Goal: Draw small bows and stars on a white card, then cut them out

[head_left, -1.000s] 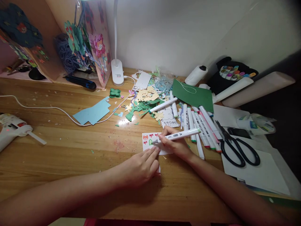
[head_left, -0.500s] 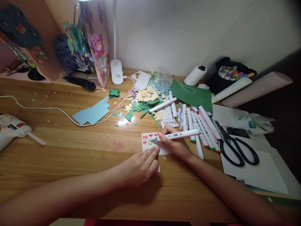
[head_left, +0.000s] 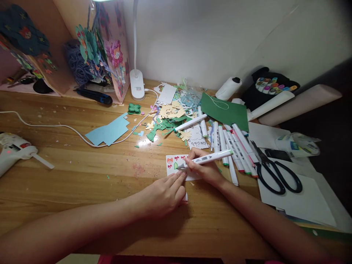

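My right hand (head_left: 202, 167) grips a white marker (head_left: 216, 156) between thumb and fingers. The grey nib end points down and left at a green shape on a small white paper (head_left: 168, 172). Red bows and an orange animal head are also drawn there. My left hand (head_left: 170, 192) lies on the near part of that paper, fingers stretched out and pressing it to the table. A white edge shows under its near side. The palm side of my left hand and part of the paper are hidden.
Several markers (head_left: 231, 156) and black-handled scissors (head_left: 275, 172) lie to the right, near white sheets (head_left: 299, 198). Paper scraps (head_left: 170, 117) and a green sheet (head_left: 227, 112) sit behind. Blue paper (head_left: 108, 132), a lamp cable, a lamp base (head_left: 136, 84) and a glue gun (head_left: 13, 154) are leftward.
The marker has tilted slightly in my right hand, its nib shifting a little down along the green shape. My left hand has stayed almost still on the paper.
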A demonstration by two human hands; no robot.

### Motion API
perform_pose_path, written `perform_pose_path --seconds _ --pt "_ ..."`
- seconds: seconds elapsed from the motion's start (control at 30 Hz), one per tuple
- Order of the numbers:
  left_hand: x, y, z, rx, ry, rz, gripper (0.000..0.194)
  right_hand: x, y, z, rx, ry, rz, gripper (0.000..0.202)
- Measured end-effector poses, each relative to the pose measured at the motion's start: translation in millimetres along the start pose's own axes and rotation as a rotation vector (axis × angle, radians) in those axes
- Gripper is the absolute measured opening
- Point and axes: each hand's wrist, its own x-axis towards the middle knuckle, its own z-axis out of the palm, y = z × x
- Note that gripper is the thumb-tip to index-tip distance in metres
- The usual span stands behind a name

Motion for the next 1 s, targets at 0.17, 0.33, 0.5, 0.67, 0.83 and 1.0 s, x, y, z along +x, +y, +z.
perform_pose_path --seconds 0.17,0.33,0.5,0.67,0.83,1.0 --pt "-0.3 0.8 -0.4 -0.001 0.005 0.001 0.026 -0.4 -1.6 0.0 0.027 -0.017 0.013 0.024" --pt "-0.7 1.7 1.3 0.001 0.017 -0.004 0.029 -0.4 1.4 -0.8 0.004 -0.029 0.002 0.026" --pt "-1.8 1.4 2.7 0.003 0.004 0.005 0.026 -0.3 2.8 0.2 0.009 0.012 0.019 0.026" --pt "-1.3 1.1 1.5 0.001 -0.011 -0.002 0.027 -0.7 -0.2 0.5 -0.002 -0.005 0.003 0.026" --pt "-0.5 0.7 -1.0 0.001 -0.002 -0.001 0.027 -0.6 -0.5 -0.2 0.006 -0.013 0.016 0.026" --pt "0.3 0.9 -1.0 -0.004 0.000 -0.005 0.029 0.4 0.1 -0.4 -0.006 -0.009 0.001 0.028"
